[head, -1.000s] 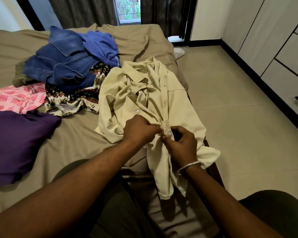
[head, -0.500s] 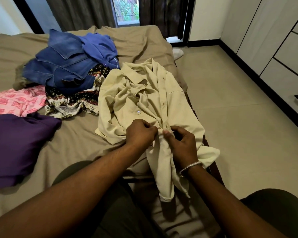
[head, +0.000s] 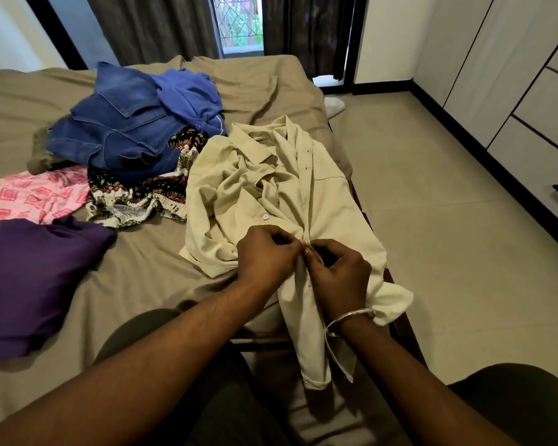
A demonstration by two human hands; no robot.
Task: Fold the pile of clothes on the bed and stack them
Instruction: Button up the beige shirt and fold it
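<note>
A cream button-up shirt [head: 329, 207] lies crumpled along the right edge of the bed [head: 142, 278], its lower end hanging over the edge. My left hand [head: 266, 255] and my right hand [head: 339, 273] meet at the shirt's front placket, each pinching the fabric near a button. A metal bangle circles my right wrist. Further back lies the pile: a denim jacket [head: 116, 130], a blue garment [head: 187, 94] and a patterned black-and-white garment [head: 136, 197].
A purple folded garment [head: 29, 278] and a pink patterned cloth [head: 33, 194] lie at the bed's left. Tiled floor [head: 448, 236] runs along the right, with a wardrobe [head: 529, 101] beyond it. Dark curtains and a window stand behind the bed.
Both hands have stayed at the placket, with small finger movements. The view has shifted slightly.
</note>
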